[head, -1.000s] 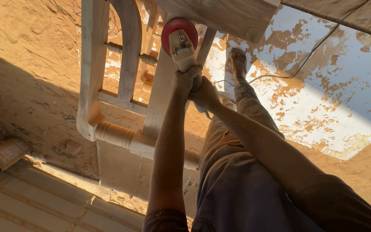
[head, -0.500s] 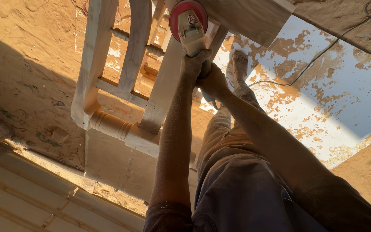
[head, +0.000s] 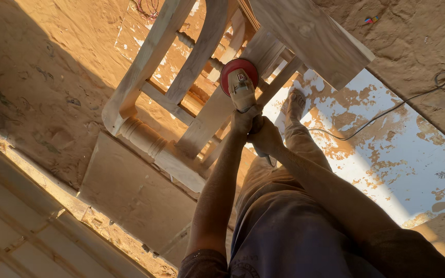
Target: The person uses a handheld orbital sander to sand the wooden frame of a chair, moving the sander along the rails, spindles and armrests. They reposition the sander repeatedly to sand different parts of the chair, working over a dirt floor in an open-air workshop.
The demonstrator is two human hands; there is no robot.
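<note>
Nearest the camera, at the bottom of the frame, a dusty grey shirt (head: pixel 294 242) and both forearms are seen, reaching up toward the centre. The left hand (head: pixel 244 119) is closed around the grey body of a power sander (head: pixel 240 85), and the right hand (head: pixel 264 135) is wrapped tightly round its rear handle just beside the left. The sander's red disc is pressed against a slat of an unfinished wooden chair (head: pixel 181 87), which lies tilted across the upper centre. A foot (head: pixel 294 103) is planted just right of the chair. Further off, a thin cable (head: pixel 387 110) is trailed across the sawdust-covered floor (head: pixel 37 77) at the right.
</note>
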